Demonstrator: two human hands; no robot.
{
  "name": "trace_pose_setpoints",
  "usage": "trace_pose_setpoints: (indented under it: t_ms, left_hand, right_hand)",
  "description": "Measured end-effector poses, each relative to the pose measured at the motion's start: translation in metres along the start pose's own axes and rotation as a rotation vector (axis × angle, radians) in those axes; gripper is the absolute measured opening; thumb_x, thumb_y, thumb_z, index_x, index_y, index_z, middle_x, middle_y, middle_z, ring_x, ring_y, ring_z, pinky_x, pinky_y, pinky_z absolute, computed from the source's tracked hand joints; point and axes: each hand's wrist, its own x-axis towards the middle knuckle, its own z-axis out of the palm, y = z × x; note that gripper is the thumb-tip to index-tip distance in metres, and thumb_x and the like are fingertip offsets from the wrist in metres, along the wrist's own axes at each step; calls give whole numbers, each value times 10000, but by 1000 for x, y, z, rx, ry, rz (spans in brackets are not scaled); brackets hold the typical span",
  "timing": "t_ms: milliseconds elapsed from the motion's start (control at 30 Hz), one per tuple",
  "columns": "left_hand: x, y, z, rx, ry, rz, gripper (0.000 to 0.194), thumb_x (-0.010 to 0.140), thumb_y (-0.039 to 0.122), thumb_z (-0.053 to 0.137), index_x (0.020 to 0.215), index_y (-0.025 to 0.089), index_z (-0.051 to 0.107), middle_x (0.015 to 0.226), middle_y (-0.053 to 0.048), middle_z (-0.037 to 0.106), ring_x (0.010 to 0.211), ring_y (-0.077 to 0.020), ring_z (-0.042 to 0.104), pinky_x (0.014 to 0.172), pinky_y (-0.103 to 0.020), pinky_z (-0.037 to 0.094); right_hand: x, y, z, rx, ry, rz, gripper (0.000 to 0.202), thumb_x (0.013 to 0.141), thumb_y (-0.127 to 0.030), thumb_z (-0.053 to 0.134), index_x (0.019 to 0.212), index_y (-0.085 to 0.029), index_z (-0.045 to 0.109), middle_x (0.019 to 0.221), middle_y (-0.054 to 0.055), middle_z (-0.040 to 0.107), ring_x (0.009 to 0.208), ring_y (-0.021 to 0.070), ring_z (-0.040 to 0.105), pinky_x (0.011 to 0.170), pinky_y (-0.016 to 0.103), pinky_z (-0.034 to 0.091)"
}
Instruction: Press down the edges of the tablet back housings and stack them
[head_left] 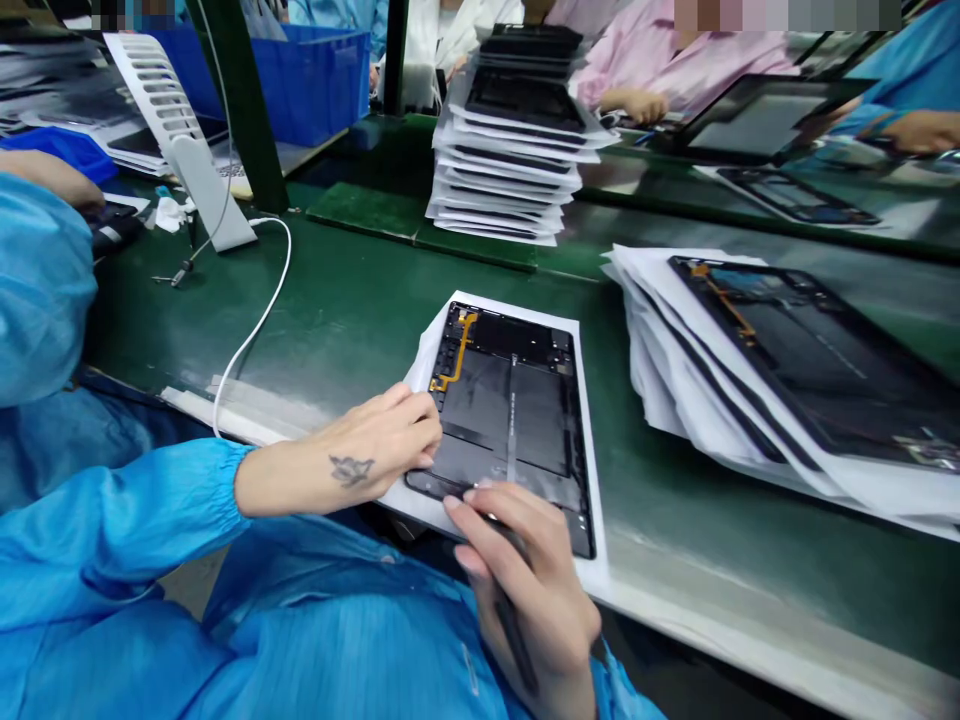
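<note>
An opened tablet housing point(510, 400) with black inner parts and an orange flex strip lies on white paper point(598, 520) at the table's front edge. My left hand point(394, 440) rests at the housing's left edge, its fingers curled together; what they hold, if anything, is hidden. Over the near edge of the housing, my right hand point(529, 580) grips a thin dark pen-like tool point(514, 630), its upper end pointing down toward my body. The tool's tip is hard to make out between the fingertips.
To the right, more housings point(825, 360) lie stacked with paper sheets. A taller stack point(510, 150) stands behind. At left are a white stand point(180, 150), a white cable point(281, 285), a blue crate point(315, 85) and a co-worker's blue sleeve point(41, 290). Other people sit opposite.
</note>
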Motion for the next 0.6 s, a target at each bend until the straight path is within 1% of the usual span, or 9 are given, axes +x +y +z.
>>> trace_pose_setpoints:
  t_ms: [67,133,200,300,333,400,467,533,600]
  left_hand:
    - [-1,5,0,-29,7,-45,204,1039,151,396,876,197,508,903,-41,554,831,-190,467,741,-310,422]
    - [-4,10,0,-126,20,-103,186,1055,196,401,890,201,488,867,-16,533,799,-166,474,727,-290,412]
    - [-6,12,0,-258,28,-176,149,1058,228,420,925,208,485,846,11,527,752,-134,488,700,-262,404]
    - [-8,15,1,-454,18,-287,31,1040,235,460,1024,229,486,847,38,548,708,-100,515,667,-227,407]
    - [-8,15,2,-499,15,-311,32,1029,222,471,1057,234,481,845,42,552,709,-96,526,663,-218,411]
    - [-8,14,4,-545,22,-340,107,1011,199,487,1109,241,476,829,48,556,716,-96,544,663,-211,420]
    - [-11,13,8,-532,86,-347,178,1008,211,506,1181,248,483,819,46,570,728,-103,557,673,-215,431]
    - [-15,12,12,-449,216,-330,210,1009,240,539,1218,251,516,869,27,604,776,-115,575,712,-229,451]
    - [-20,11,16,-323,347,-285,146,1004,236,572,1150,236,587,922,2,631,834,-128,590,756,-243,464]
  right_hand:
    - [1,1,-1,48,16,1,323,1016,-128,452,1291,-166,619,1043,126,686,1092,280,644,886,448,545]
    - [5,3,-1,29,-24,-1,381,996,-49,415,1327,-148,577,962,103,679,965,243,648,799,395,521]
    - [14,5,1,-64,-83,3,387,982,-18,404,1301,-147,582,900,84,668,818,208,602,705,352,458]
    - [26,7,8,-158,-152,-16,251,998,-65,438,1138,-153,628,896,80,665,771,202,519,668,350,378]
    - [29,7,11,-160,-169,-22,208,999,-76,452,1066,-156,631,883,76,656,770,202,496,664,351,362]
    - [32,8,15,-148,-185,-22,195,993,-72,455,939,-170,614,826,63,613,753,200,451,657,351,335]
    - [33,8,19,-111,-175,-6,213,979,-51,455,870,-177,589,783,53,562,742,199,424,658,350,321]
    - [32,9,21,-48,-157,22,211,969,-33,468,859,-177,577,770,44,541,738,194,420,663,347,320]
    - [32,10,22,23,-141,55,200,975,-33,480,874,-176,577,774,38,548,739,186,428,668,342,327]
